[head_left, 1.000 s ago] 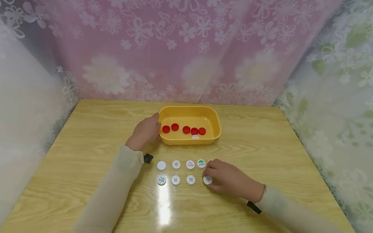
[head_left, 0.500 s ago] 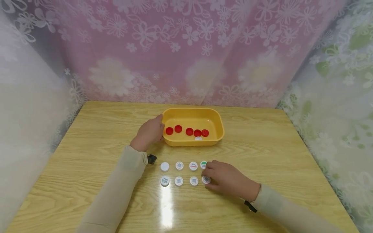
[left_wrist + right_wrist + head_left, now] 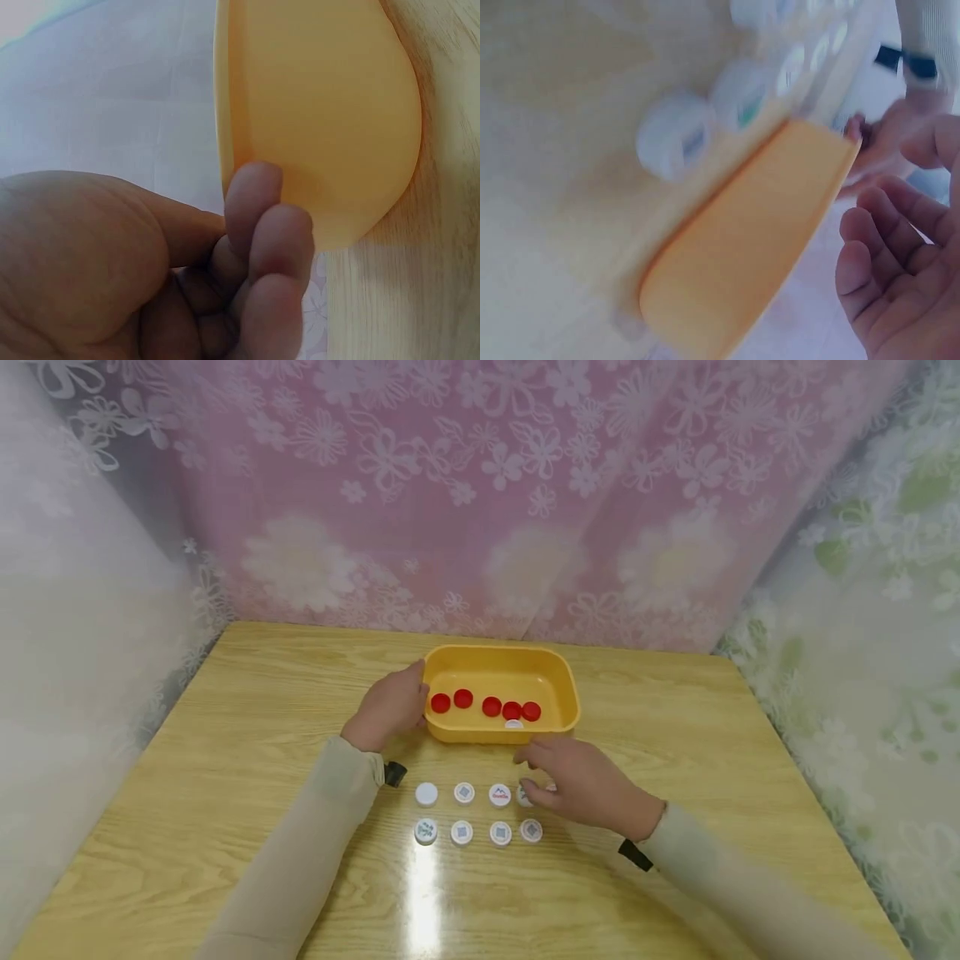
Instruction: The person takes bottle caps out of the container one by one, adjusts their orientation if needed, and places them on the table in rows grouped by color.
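Note:
My left hand pinches the left end of a yellow plastic tub; the left wrist view shows its thumb and fingers at the rim. Several red bottle caps and one white cap lie inside. In front of the tub, white bottle caps form two rows. My right hand hovers over the right end of the far row, fingers loosely bent and holding nothing. It partly covers a cap there. Below it, the near row ends in a cap with a grey square print.
The wooden table reaches back to a pink flowered curtain. Pale patterned cloth hangs along the right side. Other caps stand to the left in both rows, among them a plain white one.
My right hand has left the rightmost cap of the near row and risen toward the tub's front side. That cap sits closer to its neighbour. The left hand keeps its hold; the head view shifted slightly.

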The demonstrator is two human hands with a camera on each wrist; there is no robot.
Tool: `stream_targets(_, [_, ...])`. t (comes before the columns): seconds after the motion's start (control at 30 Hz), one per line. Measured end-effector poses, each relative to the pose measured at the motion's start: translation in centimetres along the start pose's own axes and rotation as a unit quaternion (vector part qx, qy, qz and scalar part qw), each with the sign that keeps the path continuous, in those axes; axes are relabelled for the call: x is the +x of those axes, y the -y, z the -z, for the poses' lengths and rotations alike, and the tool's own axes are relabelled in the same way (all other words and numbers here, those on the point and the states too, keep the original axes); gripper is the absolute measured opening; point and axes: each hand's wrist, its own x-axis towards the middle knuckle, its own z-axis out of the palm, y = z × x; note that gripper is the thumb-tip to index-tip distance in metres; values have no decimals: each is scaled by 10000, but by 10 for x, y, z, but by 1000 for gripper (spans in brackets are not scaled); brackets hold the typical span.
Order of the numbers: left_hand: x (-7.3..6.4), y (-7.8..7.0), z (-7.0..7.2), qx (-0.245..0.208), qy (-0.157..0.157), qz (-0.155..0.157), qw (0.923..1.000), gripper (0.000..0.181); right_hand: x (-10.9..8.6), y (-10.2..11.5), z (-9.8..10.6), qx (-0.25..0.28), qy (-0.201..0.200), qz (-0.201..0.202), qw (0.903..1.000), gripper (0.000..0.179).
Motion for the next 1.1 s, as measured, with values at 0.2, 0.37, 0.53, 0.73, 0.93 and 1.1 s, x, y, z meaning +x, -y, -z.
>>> stream_targets(0.2, [3,-2,0,247,-42,-179,9995,62,34,-41,11,58,34,-522,9986,29])
stream_targets(0.37, [4,-1,1,313,-30,-218,9993,60,63,-76,13,-13,442,-834,9955,38])
stream_targets(0.53, [0,3,2,-69,34,-66,9999,61,88,-90,16,-81,1378,-705,9879,44])
stream_targets(0.73, [-2,4,2,-535,118,151,9984,62,111,-79,16,-634,2821,-8,9573,41])
stream_targets(0.93, [-4,4,2,-738,182,227,9969,62,130,-65,6,-1090,3547,325,9280,12])
stream_targets(1.1, [-2,3,0,-787,132,215,9966,61,132,-63,0,-1060,3629,341,9252,4])
